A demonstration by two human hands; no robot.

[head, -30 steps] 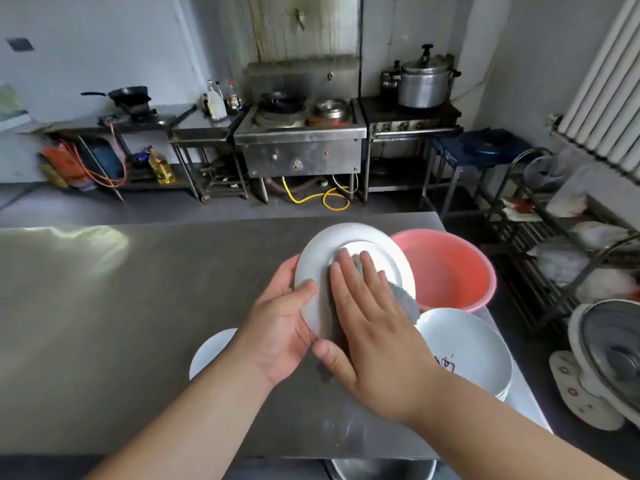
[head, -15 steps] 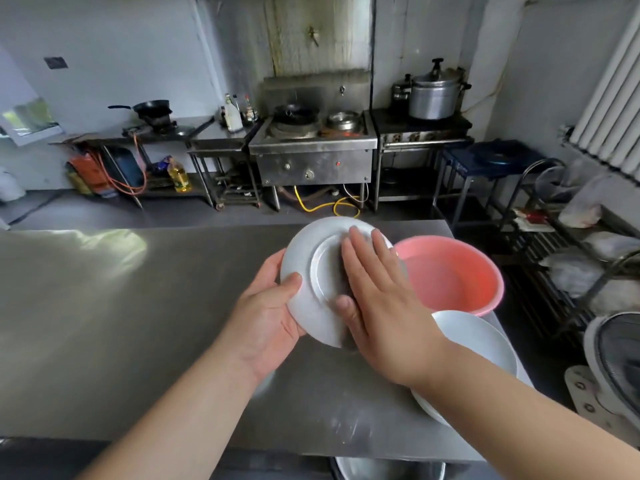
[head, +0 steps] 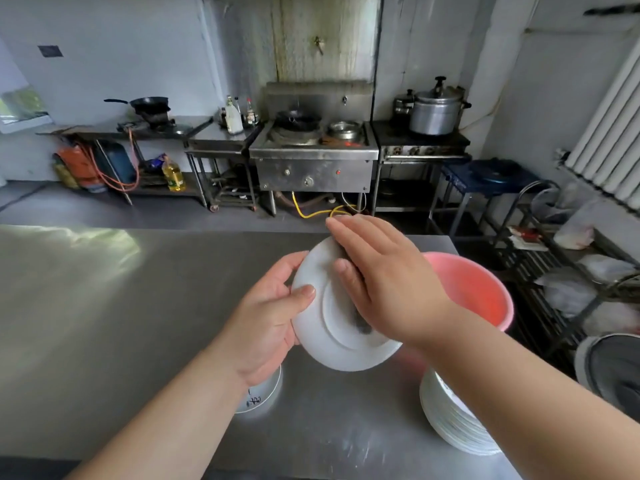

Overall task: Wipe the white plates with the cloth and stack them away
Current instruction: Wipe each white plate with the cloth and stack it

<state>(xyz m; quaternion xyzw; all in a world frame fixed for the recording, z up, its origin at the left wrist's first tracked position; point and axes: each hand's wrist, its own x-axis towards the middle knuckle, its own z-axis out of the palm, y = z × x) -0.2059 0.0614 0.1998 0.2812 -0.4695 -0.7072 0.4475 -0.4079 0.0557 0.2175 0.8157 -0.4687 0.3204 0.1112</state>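
We hold plate [head: 332,327] tilted, just beside pink basin [head: 478,289]. Our left hand [head: 266,317] pinches rim, thumb on face. Our right hand [head: 388,285], fingers straight, presses cloth [head: 362,325] flat on plate. Risk: hard push levers plate from one-edge grip, and it falls toward stack [head: 446,417] near basin.

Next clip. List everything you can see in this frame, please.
held plate: 1, white, tilted above the table between both hands
cloth: 1, grey, mostly hidden between right hand and held plate
plate stack: 1 stack, white, table's near right, under right forearm
marked dishes: count unclear, white, on table under left wrist
basin: 1, pink, table's far right
table: 1, steel, foreground
stove: 1, steel, back wall
pressure pot: 1, silver, right of stove
pan: 1, black, back left counter
fan: 1, grey, right edge
left hand: grips held plate's rim
right hand: flat, presses cloth on held plate
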